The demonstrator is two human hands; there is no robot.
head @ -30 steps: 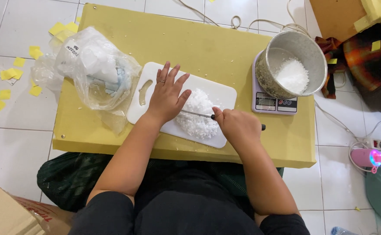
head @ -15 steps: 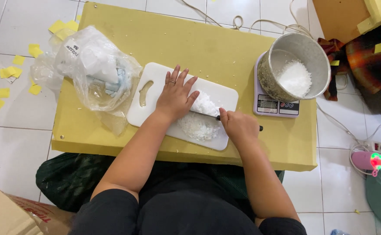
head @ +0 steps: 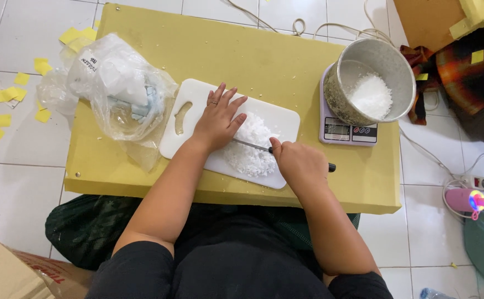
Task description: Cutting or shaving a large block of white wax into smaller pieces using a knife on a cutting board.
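My left hand point(head: 218, 119) has slid back over the knife point(head: 253, 146), fingers spread flat; right hand point(head: 299, 162) grips the handle. The crumbly white pile point(head: 251, 148), mid-frame on the board point(head: 278, 119), looks brittle and loose.

Knife blade: only a short stretch showed between the left hand point(head: 218, 119) and the right hand point(head: 298, 163); the tip lay hidden under the left palm, against the white crumbs point(head: 251, 147).
Knife handle: wrapped inside the right fist, with just a dark end point(head: 331, 166) sticking out.
Cutting board point(head: 278, 116): its middle was covered by crumbs and both hands.
Scale point(head: 346, 130): the platform was hidden under the metal pot point(head: 370, 55); the display was too small to read.
Plastic bag point(head: 115, 88): contents blurred behind the film, white lumps and something bluish.
Cardboard box point(head: 435, 19): cut off by the top edge.
Person: head and legs out of view.
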